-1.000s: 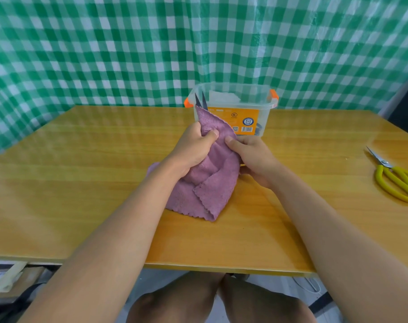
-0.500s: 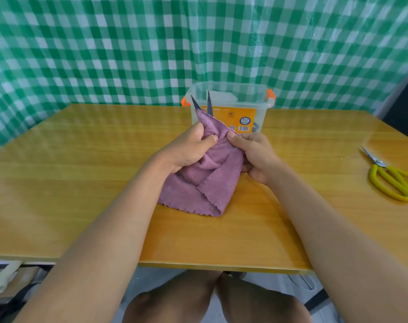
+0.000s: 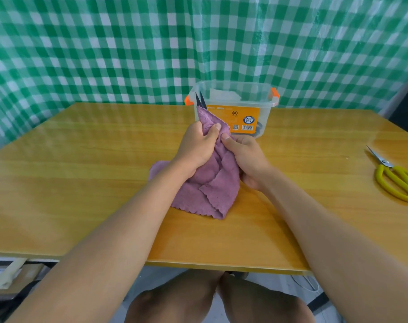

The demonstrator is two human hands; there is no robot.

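Note:
A purple cloth [image 3: 207,185] is bunched upright in the middle of the wooden table [image 3: 82,183], its lower folds spread on the tabletop. Two dark pointed blade tips [image 3: 200,100] stick out of the cloth's top; the rest of that tool is hidden inside the cloth. My left hand [image 3: 197,145] grips the upper part of the cloth from the left. My right hand [image 3: 249,157] holds the cloth from the right, thumb pressed on the fabric.
A clear plastic box [image 3: 235,108] with orange latches and an orange label stands just behind my hands. Yellow-handled scissors [image 3: 393,176] lie at the table's right edge. A green checked curtain hangs behind the table.
Both hands have shifted slightly on the cloth, working it around the blades; the blade tips show a little more above the fabric than one second ago.

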